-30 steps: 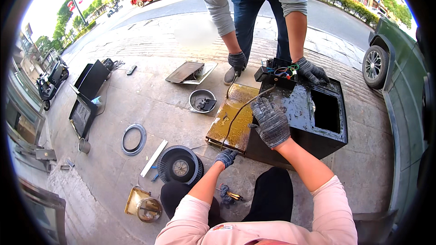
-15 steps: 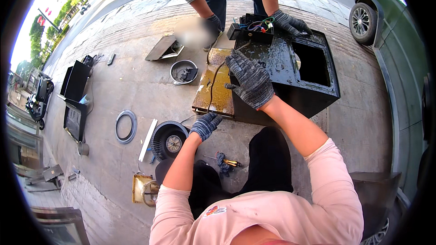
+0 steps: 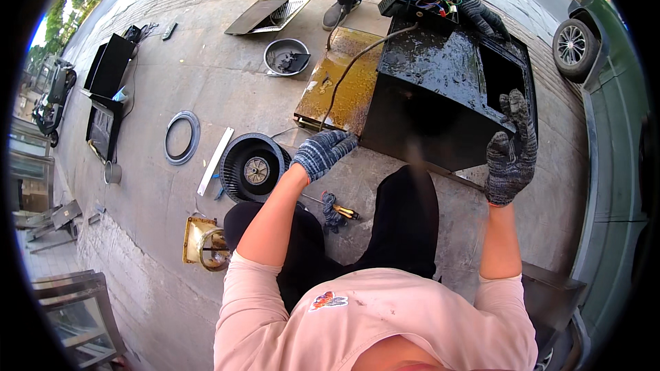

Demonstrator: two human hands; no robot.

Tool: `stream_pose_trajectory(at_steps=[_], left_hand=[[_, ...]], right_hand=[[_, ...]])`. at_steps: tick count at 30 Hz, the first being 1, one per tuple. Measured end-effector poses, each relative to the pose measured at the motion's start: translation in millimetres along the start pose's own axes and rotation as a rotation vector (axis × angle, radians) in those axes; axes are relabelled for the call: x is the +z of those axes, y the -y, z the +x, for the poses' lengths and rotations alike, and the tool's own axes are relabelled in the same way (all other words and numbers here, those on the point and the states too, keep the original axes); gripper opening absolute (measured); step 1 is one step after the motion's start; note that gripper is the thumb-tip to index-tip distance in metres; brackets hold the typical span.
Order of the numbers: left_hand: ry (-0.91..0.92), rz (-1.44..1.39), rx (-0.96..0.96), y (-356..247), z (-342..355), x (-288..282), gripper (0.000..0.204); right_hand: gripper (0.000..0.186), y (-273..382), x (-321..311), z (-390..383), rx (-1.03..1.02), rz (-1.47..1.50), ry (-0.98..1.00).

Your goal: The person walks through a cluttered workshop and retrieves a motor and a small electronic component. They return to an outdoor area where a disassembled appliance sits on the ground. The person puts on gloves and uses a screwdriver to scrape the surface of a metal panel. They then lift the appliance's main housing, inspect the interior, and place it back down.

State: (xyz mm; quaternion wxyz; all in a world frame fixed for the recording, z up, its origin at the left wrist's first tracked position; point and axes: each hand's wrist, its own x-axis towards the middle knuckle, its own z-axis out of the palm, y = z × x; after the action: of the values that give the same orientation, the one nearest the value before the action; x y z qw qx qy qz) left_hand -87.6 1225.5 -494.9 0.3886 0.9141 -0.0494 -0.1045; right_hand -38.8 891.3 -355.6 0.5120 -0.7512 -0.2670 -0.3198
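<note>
A large black metal box [image 3: 433, 124], its top coated in wet grease and with a square opening, stands before me. A yellow-brown greasy panel [image 3: 344, 82] adjoins its left side, a dark cable lying across it. My left hand [image 3: 322, 154], in a grey knit glove, has its fingers stretched at the panel's near edge; whether they touch it I cannot tell. My right hand [image 3: 512, 154], gloved too, is raised by the box's near right corner, thumb apart from the fingers, holding nothing. Across from me, another person's gloved hand [image 3: 481, 17] rests at the box's far edge.
A black fan wheel [image 3: 256, 168], a white strip [image 3: 215, 161] and a grey ring [image 3: 182, 137] lie to the left. A screwdriver [image 3: 347, 213] and a spare glove lie between my legs. A metal bowl [image 3: 287, 57] stands farther off; a green vehicle [image 3: 619, 130] is at right.
My right hand has left the box's top and moved right to its near corner. My left hand has shifted slightly up and right. The other person's left-side hand has lifted, and the view has tilted.
</note>
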Motion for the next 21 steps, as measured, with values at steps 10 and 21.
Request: stream_pose_trajectory(at_steps=[10, 21], left_hand=[[0.263, -0.455, 0.348, -52.9, -3.6, 37.2, 0.049], [-0.061, -0.190, 0.503, -43.1, -8.2, 56.2, 0.029]], right_hand=[[0.044, 22.5, 119.5, -72.2, 0.551, 0.483, 0.433], [0.052, 14.1, 160.6, -65.5, 0.638, 0.790, 0.484]])
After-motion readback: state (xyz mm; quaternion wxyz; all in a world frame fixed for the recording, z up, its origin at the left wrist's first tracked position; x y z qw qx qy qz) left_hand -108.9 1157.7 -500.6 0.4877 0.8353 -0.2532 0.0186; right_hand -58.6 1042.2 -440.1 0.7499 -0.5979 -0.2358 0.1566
